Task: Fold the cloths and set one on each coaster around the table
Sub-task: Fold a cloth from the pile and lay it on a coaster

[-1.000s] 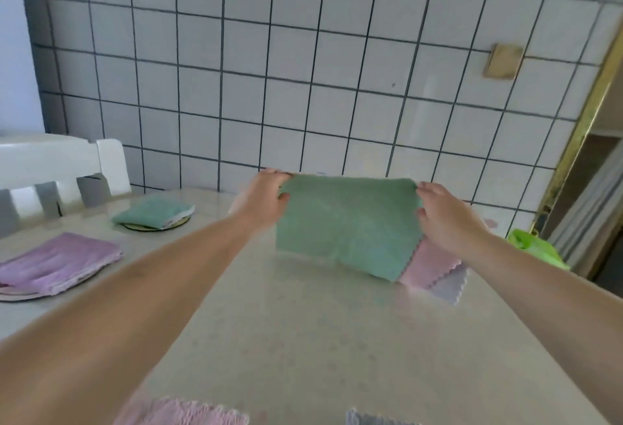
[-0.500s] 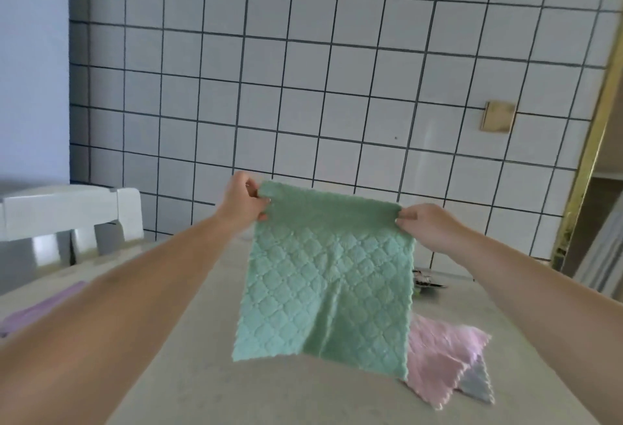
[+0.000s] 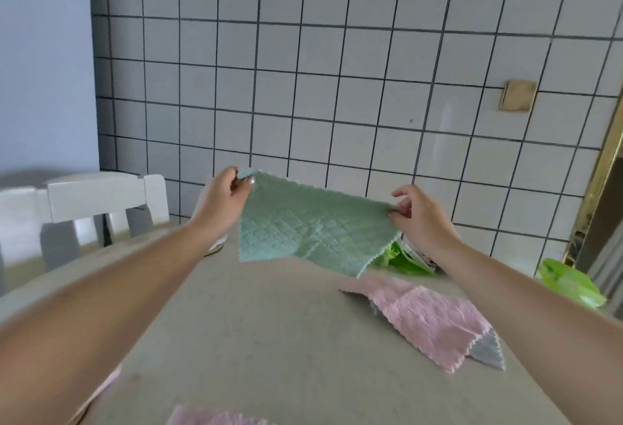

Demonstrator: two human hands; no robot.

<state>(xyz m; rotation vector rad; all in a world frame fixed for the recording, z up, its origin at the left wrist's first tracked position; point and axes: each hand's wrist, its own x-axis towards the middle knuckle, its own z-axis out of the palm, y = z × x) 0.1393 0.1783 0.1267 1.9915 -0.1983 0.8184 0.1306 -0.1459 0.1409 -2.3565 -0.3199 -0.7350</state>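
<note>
Above the table (image 3: 269, 340), the green cloth (image 3: 310, 235) is held stretched by two top corners, pinched by the left hand (image 3: 222, 198) and right hand (image 3: 418, 215); it hangs toward the person.

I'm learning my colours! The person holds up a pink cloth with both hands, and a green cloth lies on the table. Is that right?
Not quite: the colours are swapped. In the head view both hands, left and right, hold up a green cloth, and the pink cloth lies on the table.
</note>
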